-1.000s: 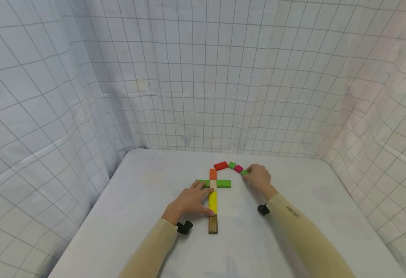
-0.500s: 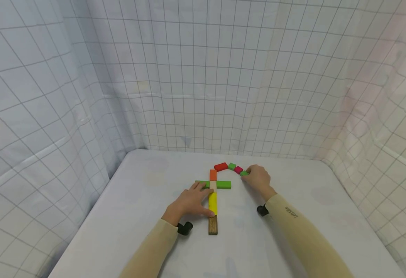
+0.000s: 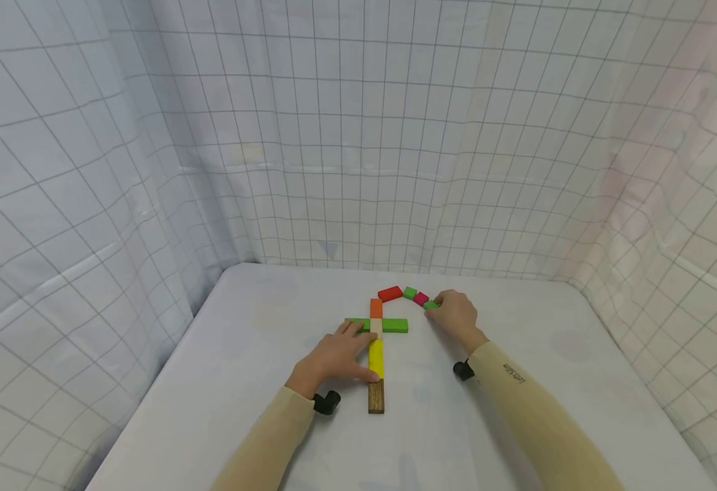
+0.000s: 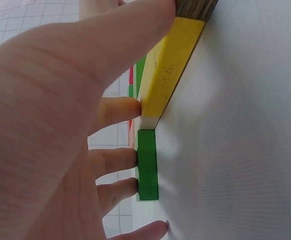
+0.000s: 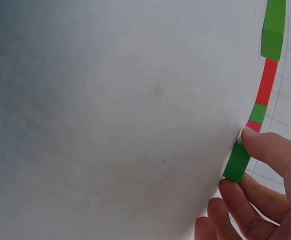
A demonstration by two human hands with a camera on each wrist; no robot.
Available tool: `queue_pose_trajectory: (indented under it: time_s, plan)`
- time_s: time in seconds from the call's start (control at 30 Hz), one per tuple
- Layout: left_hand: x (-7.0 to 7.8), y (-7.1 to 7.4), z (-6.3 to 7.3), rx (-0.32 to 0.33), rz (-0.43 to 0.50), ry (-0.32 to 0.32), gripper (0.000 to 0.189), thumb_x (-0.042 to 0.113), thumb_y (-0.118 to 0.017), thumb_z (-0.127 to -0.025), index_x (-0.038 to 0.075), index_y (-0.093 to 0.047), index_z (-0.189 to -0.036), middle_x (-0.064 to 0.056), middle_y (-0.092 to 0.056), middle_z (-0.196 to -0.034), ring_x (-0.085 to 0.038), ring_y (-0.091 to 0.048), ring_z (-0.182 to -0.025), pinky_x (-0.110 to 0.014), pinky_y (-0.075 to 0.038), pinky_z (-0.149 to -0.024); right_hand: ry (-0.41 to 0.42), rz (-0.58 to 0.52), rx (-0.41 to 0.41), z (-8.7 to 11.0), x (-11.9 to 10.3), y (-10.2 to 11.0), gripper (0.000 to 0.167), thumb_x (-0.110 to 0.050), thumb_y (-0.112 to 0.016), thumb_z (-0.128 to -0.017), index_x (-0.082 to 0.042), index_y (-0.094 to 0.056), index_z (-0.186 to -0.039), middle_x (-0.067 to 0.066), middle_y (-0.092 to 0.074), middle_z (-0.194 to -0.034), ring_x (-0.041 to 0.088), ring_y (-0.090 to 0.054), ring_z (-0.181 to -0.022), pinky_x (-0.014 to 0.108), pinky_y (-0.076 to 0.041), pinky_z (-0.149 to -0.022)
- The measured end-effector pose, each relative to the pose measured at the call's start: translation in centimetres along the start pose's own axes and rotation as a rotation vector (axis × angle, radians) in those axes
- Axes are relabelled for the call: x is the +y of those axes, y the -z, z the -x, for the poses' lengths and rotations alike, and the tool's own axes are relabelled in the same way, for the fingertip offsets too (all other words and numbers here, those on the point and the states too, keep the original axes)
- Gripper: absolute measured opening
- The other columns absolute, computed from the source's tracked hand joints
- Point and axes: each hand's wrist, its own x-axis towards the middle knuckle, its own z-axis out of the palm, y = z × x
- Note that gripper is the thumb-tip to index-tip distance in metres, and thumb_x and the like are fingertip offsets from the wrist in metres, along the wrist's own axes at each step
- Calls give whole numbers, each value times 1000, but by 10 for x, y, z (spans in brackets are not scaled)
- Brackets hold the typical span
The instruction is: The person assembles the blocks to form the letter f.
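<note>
My right hand (image 3: 454,317) pinches a small green block (image 5: 236,162) between thumb and fingers, low over the table. That block sits at the end of a curve made of a pink block (image 3: 421,299), another small green block (image 3: 410,293) and a red block (image 3: 390,294). My left hand (image 3: 337,354) is spread out, its thumb at the near end of a yellow block (image 3: 376,359) and other fingertips on the left green block (image 4: 147,165). A pale block (image 3: 376,329) lies at the crossing, between the green arms, with an orange block (image 3: 376,309) beyond it.
A dark brown block (image 3: 376,397) forms the near end of the upright line. The right green block (image 3: 395,326) lies across from the left one. White cloth covers the table (image 3: 260,307), and a grid-patterned curtain (image 3: 358,136) encloses its back and sides.
</note>
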Motion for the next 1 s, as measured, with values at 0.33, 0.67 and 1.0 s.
queue_pose_trajectory:
  time_s: [0.33, 0.67, 1.0]
  plan:
    - [2, -1, -2, -5, -6, 1, 92, 69, -74, -77, 23, -47, -151, -10, -29, -162, -34, -23, -149, -62, -35, -107, -11, 4, -8, 2, 1, 2, 41, -32, -81, -83, -4, -75, -113, 9, -73, -103, 27, -66, -92, 43, -53, -73]
    - [4, 0, -4, -17, -3, -14, 92, 70, -73, -78, 23, -47, -152, -11, -28, -162, -34, -23, -149, -61, -34, -108, -33, 1, -22, 3, 5, 5, 46, -33, -82, -82, -4, -73, -117, 9, -72, -105, 27, -65, -93, 43, -53, -75]
    - [-5, 13, 0, 48, 35, 12, 90, 69, -74, -78, 25, -47, -152, -11, -28, -162, -32, -24, -148, -62, -34, -108, -2, 55, -77, 3, 3, 14, 61, -37, -84, -81, -8, -66, -131, 10, -72, -112, 26, -66, -96, 41, -54, -72]
